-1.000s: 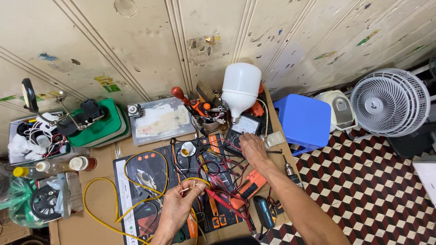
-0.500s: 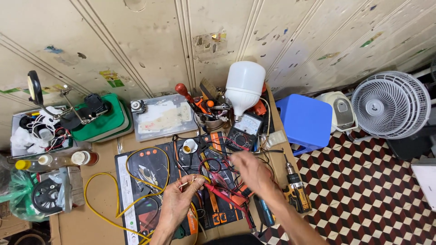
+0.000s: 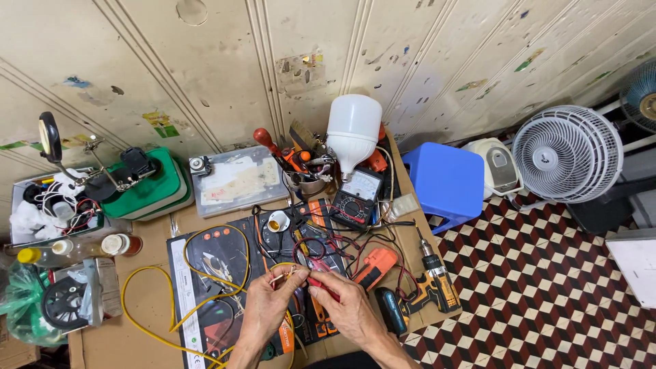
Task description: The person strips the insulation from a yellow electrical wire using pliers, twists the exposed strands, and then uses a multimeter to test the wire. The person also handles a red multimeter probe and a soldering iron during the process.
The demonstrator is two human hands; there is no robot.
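Note:
My left hand [image 3: 268, 306] pinches the bared end of a yellow wire [image 3: 205, 287] that loops across the black mat [image 3: 205, 263]. My right hand [image 3: 345, 311] sits right beside it, fingers closed on a red-handled tool [image 3: 320, 281] whose tip meets the wire end. Both hands are at the near edge of the workbench, over a tangle of red and black leads [image 3: 328, 249]. A white lamp socket [image 3: 278, 221] lies just beyond them.
An analog multimeter [image 3: 357, 195], a large white bulb [image 3: 353, 133], an orange battery pack [image 3: 374, 266] and a cordless drill [image 3: 434, 280] lie to the right. Clear plastic case [image 3: 236, 179], green tray [image 3: 147, 191], bottles [image 3: 75, 247] to the left. Blue stool [image 3: 444, 181], white fan [image 3: 567, 154] on the checkered floor.
My right hand has come back from the far right of the mat to meet my left hand at the wire end, now holding the red-handled tool.

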